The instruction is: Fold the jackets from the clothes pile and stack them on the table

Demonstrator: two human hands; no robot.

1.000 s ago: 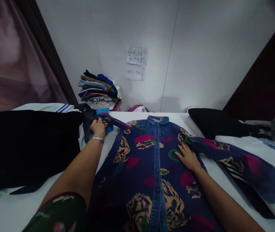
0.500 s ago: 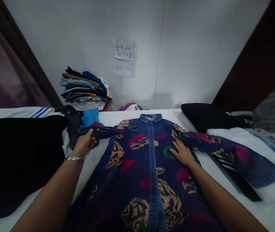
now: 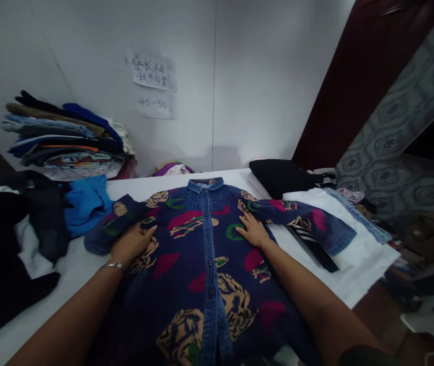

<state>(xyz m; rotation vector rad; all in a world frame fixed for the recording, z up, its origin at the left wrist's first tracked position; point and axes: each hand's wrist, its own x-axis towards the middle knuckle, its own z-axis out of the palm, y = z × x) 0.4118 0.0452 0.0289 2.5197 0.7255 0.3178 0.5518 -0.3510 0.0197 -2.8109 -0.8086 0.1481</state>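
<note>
A long-sleeved denim shirt lies front up, buttoned, with its collar away from me. It is navy with magenta, green and tan patterned patches. My left hand rests on the shirt's left side below the shoulder, thumb spread from the fingers and palm down. My right hand lies flat on the right chest near the armpit, fingers stretched out. The right sleeve extends out to the right. The left sleeve bends outward beside my left hand.
Folded clothes are stacked at the back left. Dark garments and a blue cloth lie on the left. A black garment and a white garment lie right. Handwritten papers hang on the wall.
The view has turned to the right. My left hand has moved from the left sleeve onto the shirt's side, and that sleeve now lies spread outward. My right hand stays on the chest.
</note>
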